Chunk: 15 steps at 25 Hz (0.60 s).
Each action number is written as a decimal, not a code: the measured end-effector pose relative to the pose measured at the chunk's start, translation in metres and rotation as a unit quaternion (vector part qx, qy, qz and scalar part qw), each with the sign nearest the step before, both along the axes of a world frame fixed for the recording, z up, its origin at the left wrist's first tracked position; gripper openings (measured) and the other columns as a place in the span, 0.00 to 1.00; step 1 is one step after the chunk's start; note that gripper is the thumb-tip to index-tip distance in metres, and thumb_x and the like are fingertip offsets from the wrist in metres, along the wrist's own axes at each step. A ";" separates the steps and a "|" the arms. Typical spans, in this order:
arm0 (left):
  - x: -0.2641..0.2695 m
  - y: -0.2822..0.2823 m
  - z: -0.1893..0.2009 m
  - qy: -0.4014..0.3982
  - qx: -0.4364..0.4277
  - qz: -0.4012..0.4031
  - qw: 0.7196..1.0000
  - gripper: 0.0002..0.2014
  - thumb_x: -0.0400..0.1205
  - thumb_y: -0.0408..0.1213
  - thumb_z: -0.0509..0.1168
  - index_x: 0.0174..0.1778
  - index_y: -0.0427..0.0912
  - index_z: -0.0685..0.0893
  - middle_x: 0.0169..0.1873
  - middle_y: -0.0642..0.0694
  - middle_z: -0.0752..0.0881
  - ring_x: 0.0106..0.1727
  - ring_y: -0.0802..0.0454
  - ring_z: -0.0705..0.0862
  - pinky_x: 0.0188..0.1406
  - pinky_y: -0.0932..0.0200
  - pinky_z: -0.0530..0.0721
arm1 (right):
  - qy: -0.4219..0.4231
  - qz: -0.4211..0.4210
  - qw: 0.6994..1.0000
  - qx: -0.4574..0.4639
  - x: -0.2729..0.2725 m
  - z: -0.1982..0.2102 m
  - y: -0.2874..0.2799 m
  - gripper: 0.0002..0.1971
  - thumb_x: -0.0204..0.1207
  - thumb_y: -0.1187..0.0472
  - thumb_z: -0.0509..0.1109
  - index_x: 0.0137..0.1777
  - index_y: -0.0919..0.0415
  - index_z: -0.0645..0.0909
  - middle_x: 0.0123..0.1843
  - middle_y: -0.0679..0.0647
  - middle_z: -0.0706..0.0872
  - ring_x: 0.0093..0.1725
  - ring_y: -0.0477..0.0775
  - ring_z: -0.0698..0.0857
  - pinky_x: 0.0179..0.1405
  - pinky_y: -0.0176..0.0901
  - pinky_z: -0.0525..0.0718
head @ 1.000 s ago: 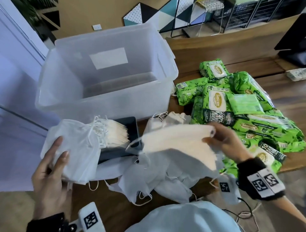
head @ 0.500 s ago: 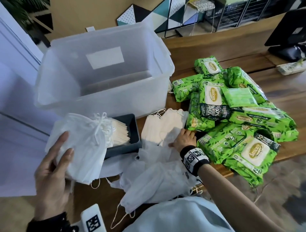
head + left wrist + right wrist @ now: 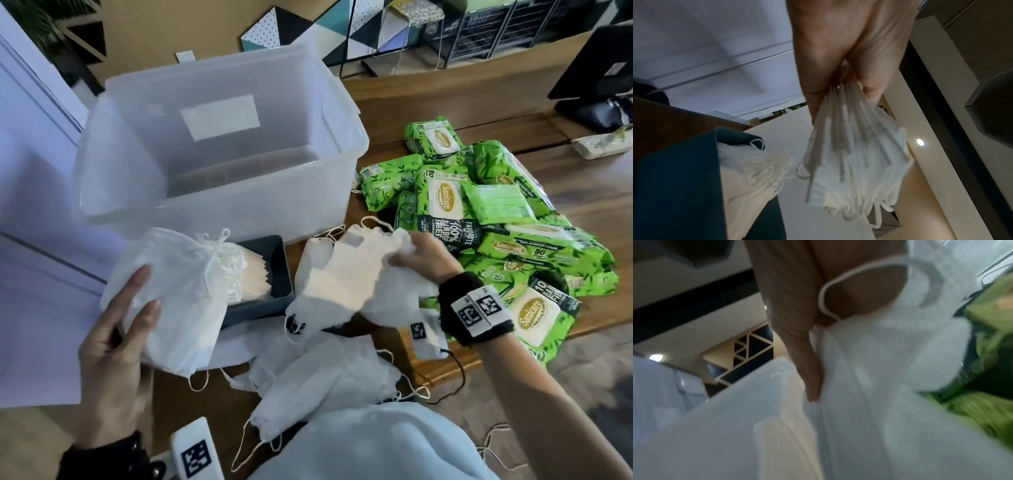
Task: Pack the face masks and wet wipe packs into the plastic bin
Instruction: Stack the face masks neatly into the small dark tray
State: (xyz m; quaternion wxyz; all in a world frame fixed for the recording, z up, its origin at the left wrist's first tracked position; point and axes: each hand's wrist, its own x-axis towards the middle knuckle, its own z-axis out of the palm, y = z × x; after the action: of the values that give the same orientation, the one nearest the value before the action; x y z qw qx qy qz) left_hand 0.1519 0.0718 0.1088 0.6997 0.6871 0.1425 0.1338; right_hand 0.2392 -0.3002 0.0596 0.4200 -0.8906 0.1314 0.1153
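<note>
Both hands busy rn: our left hand (image 3: 113, 346) grips a mask stack (image 3: 171, 291), right hand (image 3: 421, 257) w/ a closed grip pinching loose masks (image 3: 346, 274) near the bin (image 3: 219, 205).

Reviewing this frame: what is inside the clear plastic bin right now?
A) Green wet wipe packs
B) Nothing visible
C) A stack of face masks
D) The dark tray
B: in the head view the plastic bin shows only its bare floor, while the wet wipe packs lie on the table and the left hand grips a stack of masks outside it.
</note>
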 end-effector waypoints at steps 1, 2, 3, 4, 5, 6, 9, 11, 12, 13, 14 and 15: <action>0.001 0.000 0.000 0.003 0.000 -0.001 1.000 0.17 0.79 0.32 0.65 0.58 0.58 0.86 0.68 0.62 0.80 0.70 0.57 0.77 0.55 0.56 0.85 | -0.037 -0.030 0.998 0.043 0.005 0.009 -0.012 0.13 0.70 0.69 0.74 0.54 0.73 0.81 0.45 0.62 0.85 0.39 0.49 0.83 0.43 0.42 0.82; 0.002 -0.001 -0.001 0.007 -0.003 -0.002 1.000 0.17 0.79 0.32 0.65 0.57 0.58 0.86 0.68 0.62 0.80 0.69 0.57 0.77 0.54 0.56 0.86 | -0.059 -0.063 0.993 0.084 0.008 0.016 -0.022 0.17 0.70 0.71 0.73 0.58 0.76 0.79 0.47 0.63 0.85 0.37 0.44 0.84 0.45 0.39 0.83; 0.002 -0.001 -0.001 0.008 -0.005 -0.003 1.000 0.17 0.79 0.33 0.65 0.57 0.59 0.86 0.68 0.63 0.80 0.69 0.58 0.77 0.54 0.56 0.86 | -0.074 -0.098 0.986 0.112 0.011 0.020 -0.031 0.22 0.70 0.70 0.73 0.64 0.76 0.75 0.52 0.65 0.84 0.41 0.43 0.85 0.50 0.38 0.83; 0.003 -0.002 -0.001 0.008 -0.005 -0.003 1.000 0.17 0.79 0.33 0.65 0.57 0.59 0.86 0.67 0.63 0.80 0.68 0.58 0.78 0.54 0.57 0.86 | -0.077 -0.127 0.981 0.121 0.012 0.023 -0.037 0.25 0.71 0.69 0.73 0.67 0.75 0.73 0.58 0.68 0.83 0.48 0.49 0.86 0.56 0.44 0.83; 0.004 -0.002 0.000 0.008 -0.006 -0.003 1.000 0.17 0.79 0.33 0.65 0.57 0.59 0.86 0.67 0.64 0.80 0.68 0.59 0.78 0.54 0.58 0.85 | -0.086 -0.145 0.977 0.128 0.012 0.024 -0.041 0.24 0.71 0.68 0.73 0.66 0.74 0.74 0.60 0.69 0.83 0.52 0.55 0.85 0.60 0.51 0.82; 0.005 -0.003 0.000 0.007 -0.008 -0.001 1.000 0.17 0.79 0.33 0.65 0.57 0.59 0.86 0.66 0.64 0.80 0.68 0.59 0.78 0.55 0.58 0.85 | -0.096 -0.159 0.973 0.138 0.010 0.024 -0.044 0.18 0.71 0.69 0.72 0.61 0.70 0.77 0.58 0.68 0.84 0.50 0.58 0.85 0.58 0.55 0.82; 0.006 -0.001 0.001 0.004 -0.007 0.006 1.000 0.18 0.80 0.31 0.65 0.63 0.56 0.84 0.66 0.65 0.80 0.69 0.59 0.77 0.56 0.54 0.84 | -0.110 -0.193 0.954 0.201 -0.002 0.025 -0.040 0.07 0.73 0.71 0.71 0.45 0.59 0.79 0.42 0.57 0.87 0.33 0.45 0.87 0.43 0.46 0.85; 0.007 0.000 0.001 -0.002 -0.009 0.008 1.000 0.20 0.81 0.30 0.64 0.66 0.53 0.82 0.67 0.64 0.80 0.69 0.58 0.77 0.57 0.55 0.84 | -0.113 -0.209 0.940 0.245 -0.011 0.026 -0.032 0.07 0.74 0.69 0.70 0.40 0.56 0.78 0.34 0.50 0.86 0.26 0.39 0.84 0.33 0.37 0.83; 0.008 0.000 0.001 -0.003 -0.011 0.006 1.000 0.20 0.81 0.30 0.64 0.66 0.53 0.82 0.68 0.64 0.79 0.69 0.58 0.77 0.56 0.57 0.85 | -0.113 -0.220 0.932 0.265 -0.014 0.027 -0.027 0.07 0.75 0.68 0.70 0.39 0.56 0.78 0.33 0.50 0.84 0.26 0.39 0.83 0.31 0.35 0.81; 0.008 -0.001 0.000 -0.002 -0.014 0.002 1.000 0.19 0.81 0.30 0.64 0.64 0.55 0.82 0.68 0.63 0.79 0.69 0.58 0.77 0.55 0.58 0.85 | -0.111 -0.237 0.923 0.282 -0.016 0.023 -0.021 0.07 0.76 0.68 0.70 0.38 0.57 0.77 0.34 0.51 0.82 0.27 0.42 0.82 0.29 0.34 0.80; 0.010 -0.001 -0.001 0.000 -0.018 -0.006 1.000 0.19 0.80 0.31 0.64 0.63 0.56 0.83 0.69 0.63 0.79 0.70 0.57 0.76 0.56 0.58 0.85 | -0.107 -0.255 0.913 0.300 -0.018 0.018 -0.014 0.07 0.76 0.68 0.69 0.39 0.59 0.76 0.35 0.53 0.82 0.28 0.45 0.82 0.27 0.34 0.80; 0.012 -0.002 -0.003 0.002 -0.024 -0.015 1.000 0.18 0.80 0.32 0.65 0.62 0.57 0.84 0.69 0.62 0.78 0.70 0.57 0.76 0.57 0.56 0.85 | -0.097 -0.267 0.904 0.319 -0.020 0.007 -0.006 0.05 0.76 0.69 0.69 0.41 0.62 0.77 0.37 0.55 0.82 0.29 0.47 0.82 0.27 0.33 0.81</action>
State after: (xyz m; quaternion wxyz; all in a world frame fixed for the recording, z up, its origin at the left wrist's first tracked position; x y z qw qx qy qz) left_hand 0.1636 0.0696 0.1062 0.7176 0.6725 0.1373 0.1183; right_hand 0.2194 -0.3059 0.0668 0.7075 -0.6471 0.2794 -0.0522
